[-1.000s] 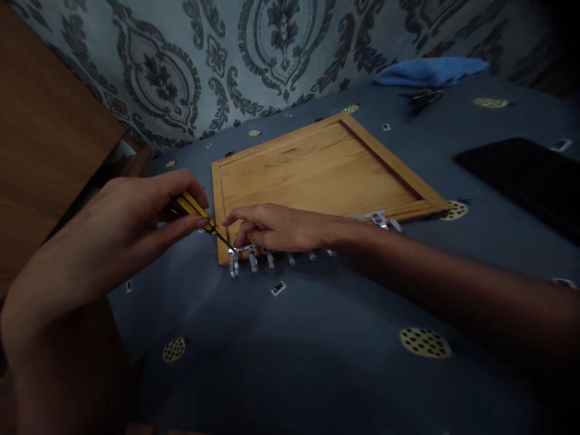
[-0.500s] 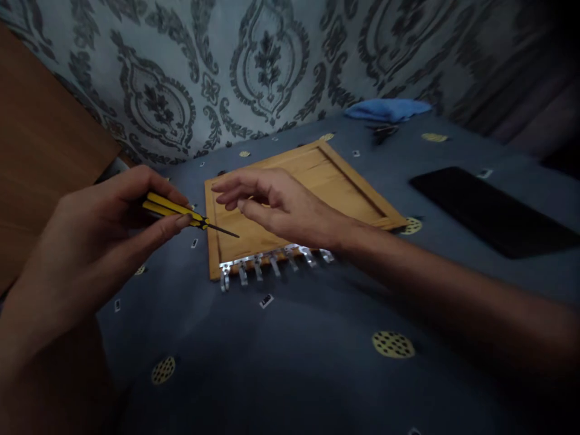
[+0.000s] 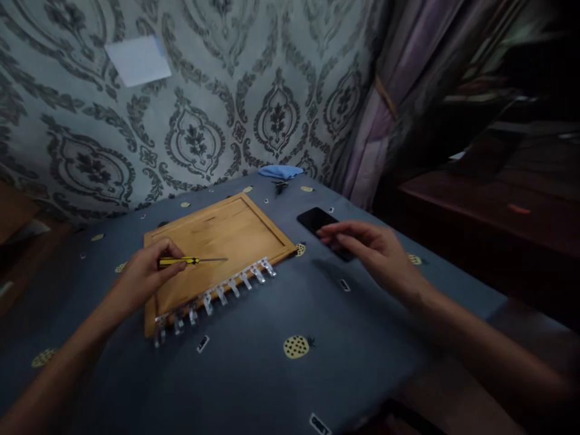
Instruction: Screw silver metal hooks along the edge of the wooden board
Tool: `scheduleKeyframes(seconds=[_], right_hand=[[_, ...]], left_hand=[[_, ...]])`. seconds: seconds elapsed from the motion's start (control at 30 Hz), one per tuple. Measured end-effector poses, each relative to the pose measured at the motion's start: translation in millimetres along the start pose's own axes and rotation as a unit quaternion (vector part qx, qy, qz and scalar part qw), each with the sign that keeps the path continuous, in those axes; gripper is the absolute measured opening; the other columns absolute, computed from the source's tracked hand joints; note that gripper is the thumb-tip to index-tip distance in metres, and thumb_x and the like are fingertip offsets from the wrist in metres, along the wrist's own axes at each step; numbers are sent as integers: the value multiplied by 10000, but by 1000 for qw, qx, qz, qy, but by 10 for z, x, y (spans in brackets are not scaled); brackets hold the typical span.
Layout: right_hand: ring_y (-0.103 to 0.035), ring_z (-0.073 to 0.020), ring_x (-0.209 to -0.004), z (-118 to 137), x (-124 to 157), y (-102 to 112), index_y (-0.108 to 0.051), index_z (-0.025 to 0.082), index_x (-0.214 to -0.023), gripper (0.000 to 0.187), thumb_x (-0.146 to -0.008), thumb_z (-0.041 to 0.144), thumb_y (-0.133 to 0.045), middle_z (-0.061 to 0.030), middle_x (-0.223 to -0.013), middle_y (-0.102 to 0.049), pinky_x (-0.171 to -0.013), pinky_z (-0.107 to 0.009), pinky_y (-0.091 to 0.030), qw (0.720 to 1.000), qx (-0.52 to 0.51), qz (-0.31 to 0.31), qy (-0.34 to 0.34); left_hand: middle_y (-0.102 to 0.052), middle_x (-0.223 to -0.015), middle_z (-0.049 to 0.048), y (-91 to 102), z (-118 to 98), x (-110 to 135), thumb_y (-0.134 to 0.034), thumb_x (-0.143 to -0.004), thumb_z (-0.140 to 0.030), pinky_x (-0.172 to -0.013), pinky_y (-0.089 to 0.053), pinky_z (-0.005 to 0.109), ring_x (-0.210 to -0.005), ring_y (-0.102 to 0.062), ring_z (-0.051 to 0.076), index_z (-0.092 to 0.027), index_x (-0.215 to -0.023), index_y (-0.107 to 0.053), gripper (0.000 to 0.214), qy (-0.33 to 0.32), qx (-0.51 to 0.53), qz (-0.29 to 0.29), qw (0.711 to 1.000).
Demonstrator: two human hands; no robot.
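Note:
My left hand (image 3: 147, 269) is closed around a slim screwdriver (image 3: 193, 261) with a yellow and black handle. Its thin metal shaft points right, above a framed wooden board (image 3: 226, 232). Along the board's near edge runs a metal hook rail (image 3: 233, 284), its hooks hanging over the edge. My right hand (image 3: 374, 251) hovers at the near right side of a black smartphone (image 3: 317, 219), partly covering it. The right fingers are loosely bent with the thumb slightly apart, and nothing shows between them; whether they touch the phone I cannot tell.
A dark blue patterned tablecloth (image 3: 254, 374) covers the table. A blue cloth (image 3: 281, 172) and a small dark object (image 3: 280, 186) lie at the far corner. Patterned wallpaper (image 3: 194, 133) rises behind, with a white sheet (image 3: 138, 60) on it. A purple curtain (image 3: 394, 90) hangs right.
My right hand has moved right, from above the board to beside the smartphone. My left hand still holds the screwdriver, now over the board. The view has swung right and widened.

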State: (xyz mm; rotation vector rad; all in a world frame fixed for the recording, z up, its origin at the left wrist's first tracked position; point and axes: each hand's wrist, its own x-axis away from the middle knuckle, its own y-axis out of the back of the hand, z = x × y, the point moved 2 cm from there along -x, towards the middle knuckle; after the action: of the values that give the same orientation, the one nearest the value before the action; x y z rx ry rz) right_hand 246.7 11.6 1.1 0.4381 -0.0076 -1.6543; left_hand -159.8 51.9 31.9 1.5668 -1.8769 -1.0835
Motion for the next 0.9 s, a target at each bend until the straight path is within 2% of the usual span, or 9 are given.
scheduleKeyframes(seconds=[0.1,0.23,0.33,0.43,0.53,0.6,0.77,0.9], right_hand=[[-728,-226,-874,-182,174,160,-777,219,-1010,246,-892,380,-634,-85,-951,-788,-787,-363,-580,999,31,-11,-6],[-730,-239,-891,-309,275,223,-752,187,-1063,325,-936,374,-518,-92,-932,-775,-799,-376,-584,990,135,-28,11],[-713,-259,-959,-372,254,238,-709,197,-1138,348,-936,299,-444,-105,-1065,-753,-815,-410,-583,959,273,-59,40],[-636,-326,-1135,-428,189,248,-645,196,-1280,412,-905,323,-531,-146,-1212,-692,-986,-514,-513,937,343,-62,35],[-543,-440,-1259,-471,113,235,-533,110,-1430,698,-833,443,-670,-243,-1397,-580,-1014,-593,-464,910,412,-40,3],[-527,-468,-1275,-482,66,210,-460,85,-1492,827,-819,506,-692,-266,-1429,-558,-1013,-607,-450,895,446,-18,-18],[-582,-439,-1194,-402,-36,163,-420,88,-1518,796,-866,487,-645,-257,-1258,-667,-963,-542,-469,865,499,25,-41],[-628,-430,-1061,-289,-147,191,-426,110,-1512,801,-840,473,-670,-234,-1096,-712,-822,-484,-486,863,501,37,-49]], left_hand=[[-659,-768,26,-89,82,-208,-626,-715,-533,-690,-487,321,-756,-623,220,-220,-759,-585,318,-22,-12,2,1000],[-661,-764,27,-189,162,-406,-590,-726,-535,-715,-477,333,-764,-623,233,-233,-755,-562,305,-28,-45,-15,998],[-687,-785,47,-212,159,-468,-562,-732,-516,-741,-471,348,-791,-636,254,-238,-748,-568,278,-20,-75,-32,996],[-702,-816,56,-148,67,-434,-536,-727,-525,-741,-479,348,-816,-646,267,-246,-758,-560,282,-6,-98,-58,994],[-711,-854,64,-38,-51,-292,-504,-740,-504,-780,-481,375,-852,-655,285,-240,-793,-572,278,11,-121,-79,989],[-721,-889,61,22,-106,-145,-493,-754,-509,-774,-486,370,-873,-666,289,-239,-836,-594,300,16,-129,-83,988],[-746,-925,62,68,-209,354,-503,-790,-576,-722,-489,337,-864,-694,276,-244,-874,-636,368,7,-109,-103,989],[-742,-931,64,-45,-422,813,-542,-829,-566,-743,-485,339,-870,-689,260,-232,-909,-666,366,11,-38,-108,993]])
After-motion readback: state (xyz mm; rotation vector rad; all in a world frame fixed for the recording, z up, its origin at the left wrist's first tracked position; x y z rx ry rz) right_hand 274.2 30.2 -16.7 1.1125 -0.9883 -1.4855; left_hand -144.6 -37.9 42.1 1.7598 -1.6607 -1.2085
